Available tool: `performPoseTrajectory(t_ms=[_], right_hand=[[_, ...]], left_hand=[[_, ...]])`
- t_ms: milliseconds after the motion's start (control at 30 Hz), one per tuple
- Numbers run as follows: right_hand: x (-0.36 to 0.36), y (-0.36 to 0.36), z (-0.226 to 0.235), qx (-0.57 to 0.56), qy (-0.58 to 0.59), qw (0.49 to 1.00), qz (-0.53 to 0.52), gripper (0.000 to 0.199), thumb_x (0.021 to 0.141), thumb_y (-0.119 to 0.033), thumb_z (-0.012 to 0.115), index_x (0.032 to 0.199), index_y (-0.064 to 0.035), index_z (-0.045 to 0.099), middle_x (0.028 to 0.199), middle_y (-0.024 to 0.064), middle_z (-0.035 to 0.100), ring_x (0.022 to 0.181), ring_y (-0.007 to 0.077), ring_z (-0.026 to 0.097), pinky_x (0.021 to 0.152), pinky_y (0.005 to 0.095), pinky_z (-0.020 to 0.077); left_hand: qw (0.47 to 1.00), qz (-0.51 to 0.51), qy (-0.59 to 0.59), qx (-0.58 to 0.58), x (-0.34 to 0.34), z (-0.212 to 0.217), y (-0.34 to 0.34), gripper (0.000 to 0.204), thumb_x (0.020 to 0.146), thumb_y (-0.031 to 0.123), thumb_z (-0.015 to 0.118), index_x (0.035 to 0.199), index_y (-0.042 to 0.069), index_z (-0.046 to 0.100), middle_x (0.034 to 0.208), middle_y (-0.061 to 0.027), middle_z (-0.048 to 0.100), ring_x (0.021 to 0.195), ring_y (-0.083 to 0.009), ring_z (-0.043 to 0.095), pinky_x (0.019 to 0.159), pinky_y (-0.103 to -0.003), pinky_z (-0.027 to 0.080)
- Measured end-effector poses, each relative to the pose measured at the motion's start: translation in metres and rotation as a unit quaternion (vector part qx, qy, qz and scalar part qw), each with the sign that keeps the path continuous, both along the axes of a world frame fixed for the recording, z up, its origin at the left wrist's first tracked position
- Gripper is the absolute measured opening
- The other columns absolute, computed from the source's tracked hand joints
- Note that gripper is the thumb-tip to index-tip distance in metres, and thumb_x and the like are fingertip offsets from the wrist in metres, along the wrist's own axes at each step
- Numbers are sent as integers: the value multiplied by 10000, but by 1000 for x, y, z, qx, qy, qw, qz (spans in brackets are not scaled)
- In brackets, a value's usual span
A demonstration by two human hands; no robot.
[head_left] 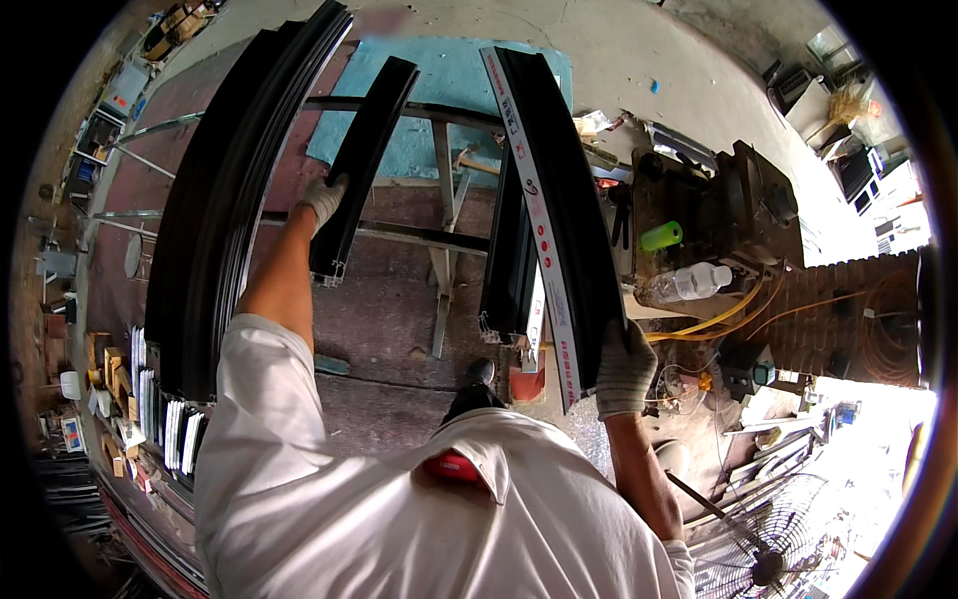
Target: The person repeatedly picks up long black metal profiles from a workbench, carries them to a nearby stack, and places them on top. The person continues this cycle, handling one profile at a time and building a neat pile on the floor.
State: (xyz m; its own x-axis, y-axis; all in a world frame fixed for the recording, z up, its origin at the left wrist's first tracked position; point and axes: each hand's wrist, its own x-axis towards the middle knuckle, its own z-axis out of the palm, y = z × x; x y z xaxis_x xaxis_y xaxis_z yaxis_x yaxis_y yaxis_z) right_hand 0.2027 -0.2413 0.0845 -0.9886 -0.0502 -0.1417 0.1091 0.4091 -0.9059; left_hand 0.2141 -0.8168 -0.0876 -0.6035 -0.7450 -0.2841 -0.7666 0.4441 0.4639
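Observation:
My left hand (324, 198), in a grey work glove, grips a short black aluminium profile (365, 150) that rests on a metal frame stand (443, 190). My right hand (625, 367), also gloved, holds the near end of a longer black profile (555, 190) with a white printed strip along one edge. More black profiles (509, 270) lie under and beside that long one on the stand. A stack of long black profiles (230, 190) lies along the left of the stand, apart from both hands.
A cluttered bench on the right holds a machine (738, 210), a green cylinder (662, 236) and a clear plastic bottle (689, 283). Yellow hoses (714, 319) trail below it. A floor fan (763, 559) stands at lower right. Stacked profile ends (165, 429) sit at lower left.

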Motion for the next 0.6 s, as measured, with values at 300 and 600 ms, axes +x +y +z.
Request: performPoseTrajectory(t_ms=[300,600], right_hand=[[-8,-80,-6,-12,13,999,45,228,956,-231,556,960,-14,625,784,186,650,664,260,550,714,360,485],[4,-148,-16,149,84,963,209,302,924,-265,557,1095,-18,531,926,243,603,842,426,608,748,473,497]], left_hand=[[841,38,486,236,-8,99,177,539,865,355,690,1251,10,539,1238,-190,580,1083,-312,606,873,-429,516],[843,-21,279,460,-23,131,243,771,780,535,698,1334,33,505,1264,-173,572,1102,-310,565,947,-456,439]])
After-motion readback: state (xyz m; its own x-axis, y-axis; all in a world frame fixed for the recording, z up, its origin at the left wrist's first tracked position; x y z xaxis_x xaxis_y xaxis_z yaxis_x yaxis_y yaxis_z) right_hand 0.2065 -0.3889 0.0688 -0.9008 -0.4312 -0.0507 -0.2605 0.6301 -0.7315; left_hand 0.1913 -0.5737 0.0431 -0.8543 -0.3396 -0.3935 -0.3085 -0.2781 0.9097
